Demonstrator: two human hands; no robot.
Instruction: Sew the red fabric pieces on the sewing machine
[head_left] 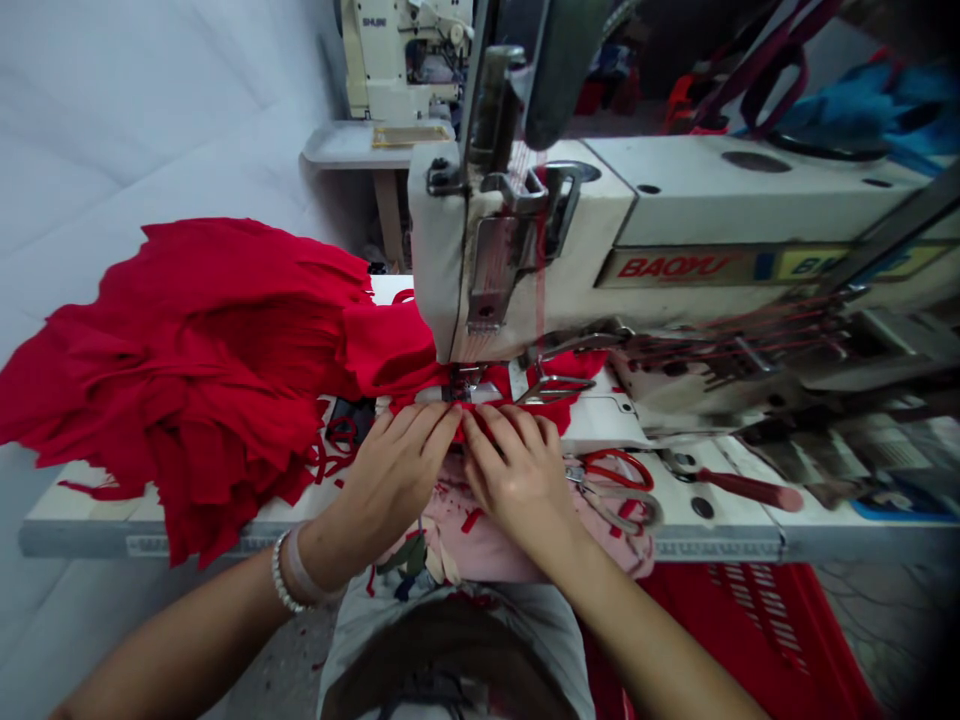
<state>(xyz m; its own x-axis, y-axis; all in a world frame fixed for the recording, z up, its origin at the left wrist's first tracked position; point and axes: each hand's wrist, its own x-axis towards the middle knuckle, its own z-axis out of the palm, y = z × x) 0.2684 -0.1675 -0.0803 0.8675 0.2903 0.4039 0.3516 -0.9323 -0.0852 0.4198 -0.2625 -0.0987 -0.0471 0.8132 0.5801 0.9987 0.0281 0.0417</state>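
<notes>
A piece of red fabric lies under the presser foot of a white sewing machine. My left hand is at its near edge, just left of the foot, thumb and fingertips pressed together on the cloth. Close beside it, my right hand grips the same edge with bent fingers. The fingertips of both hands nearly meet, and the cloth beneath them is mostly hidden. To the left, a big pile of red fabric pieces spreads over the table and hangs over its front edge.
Red-handled scissors and a red-handled tool lie to the right. Pink cloth with red scraps hangs at the table's front. Below right stands a red basket. Another machine stands behind, and a white sheet covers the left.
</notes>
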